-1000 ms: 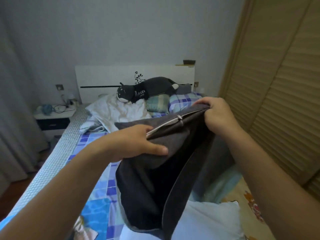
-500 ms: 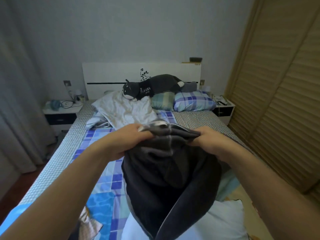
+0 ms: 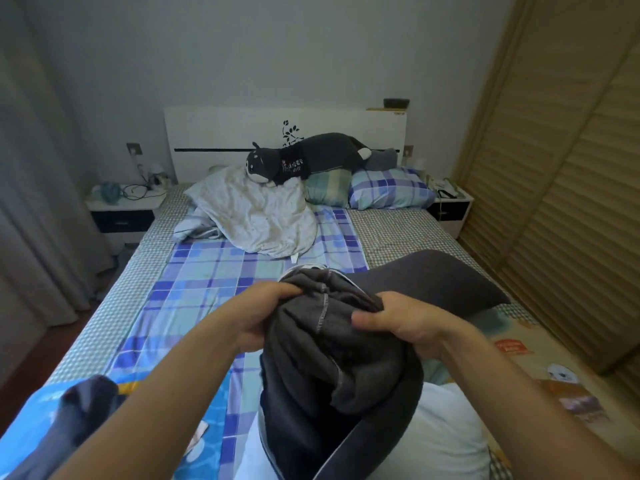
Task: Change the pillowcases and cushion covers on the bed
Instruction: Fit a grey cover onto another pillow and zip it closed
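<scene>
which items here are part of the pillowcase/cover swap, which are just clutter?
In the job:
- dark grey cover, bunched, gripped by left hand and right hand
- white pillow under it
- checked pillows at the headboard
- crumpled pale pillowcase

Lying about:
- plush dog
- left nightstand with cables
- right nightstand

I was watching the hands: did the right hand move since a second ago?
Yes. The right hand came down and inward toward the left hand, away from the wardrobe, bunching the dark cover.
</scene>
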